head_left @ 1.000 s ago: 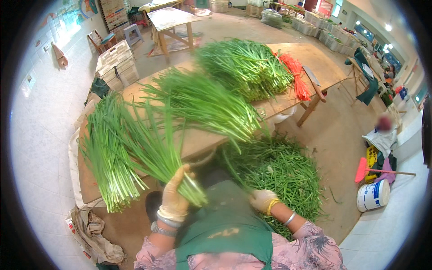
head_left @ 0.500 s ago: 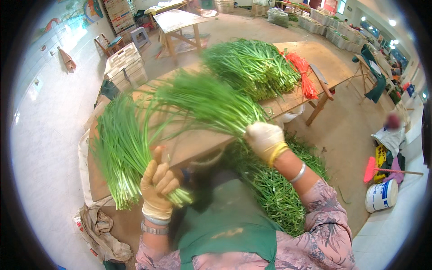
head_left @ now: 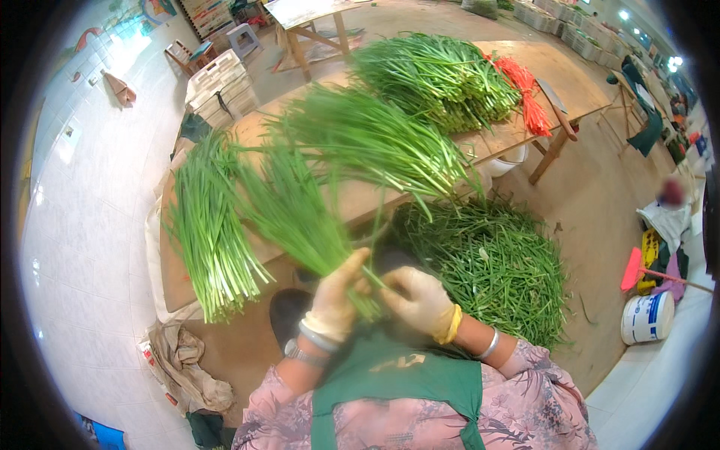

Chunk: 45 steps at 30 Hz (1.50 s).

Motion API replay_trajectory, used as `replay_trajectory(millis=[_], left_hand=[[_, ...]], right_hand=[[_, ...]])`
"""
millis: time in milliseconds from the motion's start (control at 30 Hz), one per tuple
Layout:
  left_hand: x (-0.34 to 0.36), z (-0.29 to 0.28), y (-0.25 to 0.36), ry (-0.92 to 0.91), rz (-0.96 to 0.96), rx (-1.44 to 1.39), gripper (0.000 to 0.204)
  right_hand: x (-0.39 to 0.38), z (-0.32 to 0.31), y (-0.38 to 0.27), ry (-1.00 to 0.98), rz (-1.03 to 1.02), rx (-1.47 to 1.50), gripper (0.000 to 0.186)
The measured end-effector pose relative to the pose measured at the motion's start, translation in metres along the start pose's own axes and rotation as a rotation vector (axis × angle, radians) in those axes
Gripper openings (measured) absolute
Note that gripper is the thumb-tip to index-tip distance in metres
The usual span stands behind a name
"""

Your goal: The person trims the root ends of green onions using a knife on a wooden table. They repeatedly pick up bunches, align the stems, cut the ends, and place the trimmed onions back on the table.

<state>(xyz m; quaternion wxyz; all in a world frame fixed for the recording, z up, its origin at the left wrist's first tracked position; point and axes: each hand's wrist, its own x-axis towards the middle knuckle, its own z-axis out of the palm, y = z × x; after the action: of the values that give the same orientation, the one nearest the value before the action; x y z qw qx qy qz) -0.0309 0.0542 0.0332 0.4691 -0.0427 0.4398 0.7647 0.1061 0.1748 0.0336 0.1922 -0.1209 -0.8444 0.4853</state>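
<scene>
My gloved left hand (head_left: 335, 298) is closed round the stem end of a bunch of garlic chives (head_left: 296, 214), in front of my green apron. The leaves fan up and left over the table, blurred by motion. My gloved right hand (head_left: 421, 301) is beside it, its thumb and forefinger pinching a thin chive stalk (head_left: 373, 277) at the bunch's edge. On the table lie a left pile of chives (head_left: 214, 240), a middle pile (head_left: 382, 142) with stems toward me, and a large far pile (head_left: 450, 82).
Red ties (head_left: 525, 94) and a knife (head_left: 559, 109) lie on the wooden table (head_left: 577, 79) at the far right. Loose green trimmings (head_left: 502, 277) heap up below its near edge. A white bucket (head_left: 646, 317) and a pink broom (head_left: 634, 270) stand right; stacked crates (head_left: 219, 88) stand far left.
My right hand has let go of its chives, which now lie on the middle of the table, and has come down beside my left. My left hand has moved right with its bunch.
</scene>
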Motion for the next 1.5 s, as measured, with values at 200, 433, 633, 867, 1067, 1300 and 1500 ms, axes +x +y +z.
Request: replay_trajectory(millis=[200, 433, 633, 867, 1067, 1300, 1500], left_hand=[[-0.005, -0.002, -0.003, 0.006, -0.015, -0.041, 0.027], [-0.005, -0.003, 0.005, 0.096, 0.063, 0.018, 0.02], [-0.001, -0.012, 0.012, 0.052, 0.032, -0.052, 0.019], [0.001, -0.004, 0.001, 0.035, -0.02, -0.096, 0.022], [-0.003, -0.017, 0.011, -0.004, 0.055, -0.109, 0.019], [-0.002, -0.007, 0.013, 0.064, 0.049, -0.18, 0.017], [0.005, -0.034, 0.015, -0.439, -0.118, -0.545, 0.016]], right_hand=[[0.019, 0.016, 0.001, -0.143, 0.432, 0.869, 0.025], [-0.006, -0.001, 0.031, -0.16, 0.224, 0.133, 0.023], [-0.041, -0.067, 0.107, -0.409, 0.52, -0.822, 0.034], [0.015, 0.012, 0.002, -0.112, 0.363, 0.888, 0.029], [0.002, 0.003, 0.006, -0.163, 0.422, 0.721, 0.021], [-0.073, -0.106, 0.107, -0.749, 0.545, -0.58, 0.033], [0.03, -0.094, 0.018, 0.037, -0.076, -0.596, 0.026]])
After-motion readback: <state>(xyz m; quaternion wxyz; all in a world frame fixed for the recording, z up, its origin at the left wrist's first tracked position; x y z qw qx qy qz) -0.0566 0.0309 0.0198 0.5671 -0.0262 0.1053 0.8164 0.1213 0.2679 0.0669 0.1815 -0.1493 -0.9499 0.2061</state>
